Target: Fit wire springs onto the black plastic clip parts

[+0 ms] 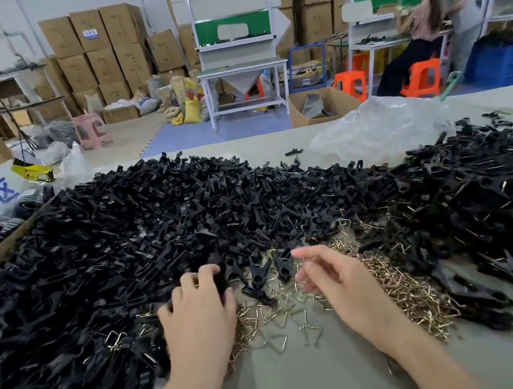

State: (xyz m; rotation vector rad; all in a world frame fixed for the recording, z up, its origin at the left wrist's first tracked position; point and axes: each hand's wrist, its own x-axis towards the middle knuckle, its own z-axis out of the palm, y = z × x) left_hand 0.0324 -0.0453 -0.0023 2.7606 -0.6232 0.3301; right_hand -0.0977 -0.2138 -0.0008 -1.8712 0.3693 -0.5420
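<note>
On the table (pixel 312 384), left hand (pixel 199 307) gripping clip parts (pixel 153 227), right hand (pixel 335 279) relaxed, wire springs (pixel 401 289) between, bag (pixel 379 129) beyond

The right hand (pixel 335 279) shows blurred fingers (pixel 304 253); the clip pile (pixel 106 251) is cropped left.

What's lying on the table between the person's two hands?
In the head view, a few black clip parts lie on scattered wire springs between the left hand and right hand.
</note>
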